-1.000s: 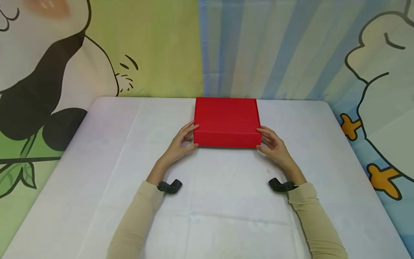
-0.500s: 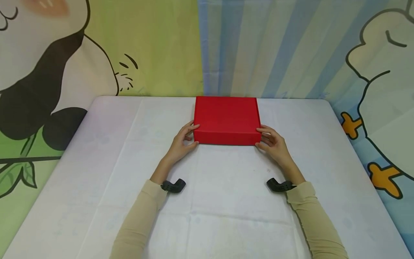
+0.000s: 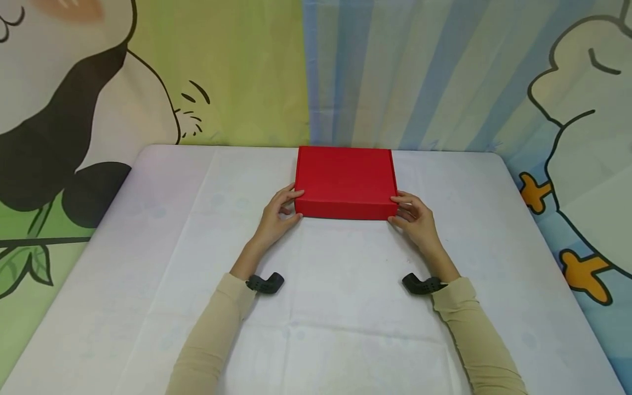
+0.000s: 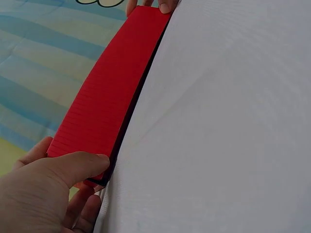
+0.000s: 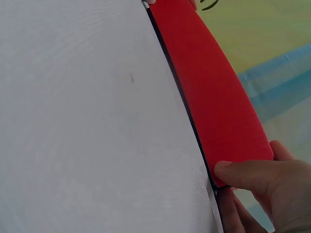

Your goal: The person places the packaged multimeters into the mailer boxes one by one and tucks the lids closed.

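A flat red box [image 3: 345,178] lies near the far edge of the white-covered table, its long front side facing me. At its left front corner my left hand [image 3: 278,218] grips it, with the thumb on the front face and other fingers along the side. My right hand [image 3: 416,220] holds the opposite front corner in the same way. In the left wrist view, the left thumb [image 4: 82,166] presses on the front face of the box, over a thin dark gap along its bottom edge. The right wrist view has the right thumb [image 5: 243,173] on that face too.
A white cloth [image 3: 340,307] with fold lines covers the table. Behind it hangs a printed fabric backdrop [image 3: 247,71] with cartoon animals and stripes. Each wrist wears a black camera mount, one on the left [image 3: 266,283] and one on the right [image 3: 422,284].
The box's front edge has shifted slightly away from me, and both hands stay at its corners. The right forearm has drifted a little to the left.
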Demonstrator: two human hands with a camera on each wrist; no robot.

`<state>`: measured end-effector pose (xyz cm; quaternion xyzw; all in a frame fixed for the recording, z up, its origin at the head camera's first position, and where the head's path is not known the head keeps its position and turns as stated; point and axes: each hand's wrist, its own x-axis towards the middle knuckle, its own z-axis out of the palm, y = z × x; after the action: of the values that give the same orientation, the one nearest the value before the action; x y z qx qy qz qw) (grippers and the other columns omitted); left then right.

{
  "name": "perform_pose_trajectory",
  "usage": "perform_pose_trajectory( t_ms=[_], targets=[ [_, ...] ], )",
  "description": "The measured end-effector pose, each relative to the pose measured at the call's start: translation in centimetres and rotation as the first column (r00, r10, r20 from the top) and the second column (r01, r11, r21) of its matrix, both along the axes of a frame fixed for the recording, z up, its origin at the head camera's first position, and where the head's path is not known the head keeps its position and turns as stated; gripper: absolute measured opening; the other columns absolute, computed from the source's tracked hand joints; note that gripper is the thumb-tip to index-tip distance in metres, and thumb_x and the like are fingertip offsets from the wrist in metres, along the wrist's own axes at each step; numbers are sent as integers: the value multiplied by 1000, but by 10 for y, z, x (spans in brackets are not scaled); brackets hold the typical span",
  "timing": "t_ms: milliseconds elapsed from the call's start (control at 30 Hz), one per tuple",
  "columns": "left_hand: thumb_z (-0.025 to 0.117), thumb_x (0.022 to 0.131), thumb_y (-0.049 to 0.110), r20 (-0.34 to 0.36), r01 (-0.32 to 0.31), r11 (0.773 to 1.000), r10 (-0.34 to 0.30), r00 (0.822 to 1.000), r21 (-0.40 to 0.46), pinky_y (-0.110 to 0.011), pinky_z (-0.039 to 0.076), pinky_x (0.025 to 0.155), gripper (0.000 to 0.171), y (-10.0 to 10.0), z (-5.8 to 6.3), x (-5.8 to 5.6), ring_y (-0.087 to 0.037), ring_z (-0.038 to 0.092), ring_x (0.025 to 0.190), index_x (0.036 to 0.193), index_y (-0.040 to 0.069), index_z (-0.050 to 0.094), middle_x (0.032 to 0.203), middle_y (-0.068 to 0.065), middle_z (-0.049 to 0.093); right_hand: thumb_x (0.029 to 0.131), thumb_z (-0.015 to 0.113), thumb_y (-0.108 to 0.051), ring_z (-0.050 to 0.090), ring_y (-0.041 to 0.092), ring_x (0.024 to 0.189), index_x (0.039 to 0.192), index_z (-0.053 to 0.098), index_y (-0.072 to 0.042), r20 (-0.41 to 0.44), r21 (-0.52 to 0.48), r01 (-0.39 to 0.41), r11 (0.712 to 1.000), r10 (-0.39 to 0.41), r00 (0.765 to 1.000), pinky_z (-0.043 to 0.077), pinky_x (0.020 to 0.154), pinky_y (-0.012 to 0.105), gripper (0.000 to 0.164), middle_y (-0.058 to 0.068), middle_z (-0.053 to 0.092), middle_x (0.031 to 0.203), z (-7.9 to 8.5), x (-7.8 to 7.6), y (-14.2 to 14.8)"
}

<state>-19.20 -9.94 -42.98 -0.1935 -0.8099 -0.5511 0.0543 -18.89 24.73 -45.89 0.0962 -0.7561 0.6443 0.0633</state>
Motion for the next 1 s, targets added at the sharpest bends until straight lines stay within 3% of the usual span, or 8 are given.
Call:
perform_pose_trajectory(
  t_ms=[200, 333, 433, 500, 700, 1000],
  targets=[
    [67, 83, -14, -25, -26, 1000, 26, 999, -5, -54, 52, 76, 49, 5, -2, -3, -41, 56, 119, 130, -5, 56, 148, -26, 39, 79, 67, 21, 58, 5, 105, 124, 54, 15, -7, -26, 37, 999, -37, 999, 50, 90, 17, 47, 28, 43, 142, 9, 5, -7],
    [67, 82, -14, -19, -55, 998, 55, 998, -5, -48, 53, 73, 51, 3, -21, -12, -40, 56, 120, 131, -3, 56, 150, -24, 38, 77, 65, 25, 59, 6, 102, 121, 53, 19, 0, -42, 51, 998, -51, 999, 51, 91, 19, 46, 32, 43, 140, 24, 13, -16],
    [68, 82, -14, -20, -51, 999, 52, 998, 13, -37, 52, 71, 53, 1, -37, -20, -38, 56, 122, 132, -2, 56, 152, -20, 37, 77, 65, 25, 59, 5, 102, 121, 54, 19, 2, -47, 58, 997, -58, 998, 50, 91, 18, 45, 32, 43, 139, 25, 14, -18],
    [69, 82, -13, -21, -49, 998, 50, 999, 25, -30, 50, 69, 53, 0, -39, -21, -36, 56, 122, 132, 0, 56, 152, -17, 37, 78, 65, 25, 59, 5, 102, 121, 53, 19, -2, -46, 55, 997, -55, 998, 50, 91, 18, 45, 32, 43, 139, 26, 13, -17],
    [70, 83, -10, -3, -58, 998, 58, 998, 4, -22, 50, 72, 54, 0, -36, -18, -29, 56, 124, 133, 7, 57, 153, -10, 38, 79, 63, 25, 58, 6, 103, 122, 52, 19, 8, -33, 56, 998, -55, 998, 51, 92, 21, 45, 32, 42, 141, 26, 15, -16],
    [65, 84, -15, -42, -28, 1000, 27, 999, -6, -49, 53, 76, 51, 5, -9, -2, -40, 53, 125, 132, -6, 53, 150, -26, 36, 80, 64, 23, 58, 5, 107, 126, 53, 15, -26, -40, 19, 999, -20, 999, 49, 91, 17, 48, 27, 41, 145, 2, 3, -6]
  ],
)
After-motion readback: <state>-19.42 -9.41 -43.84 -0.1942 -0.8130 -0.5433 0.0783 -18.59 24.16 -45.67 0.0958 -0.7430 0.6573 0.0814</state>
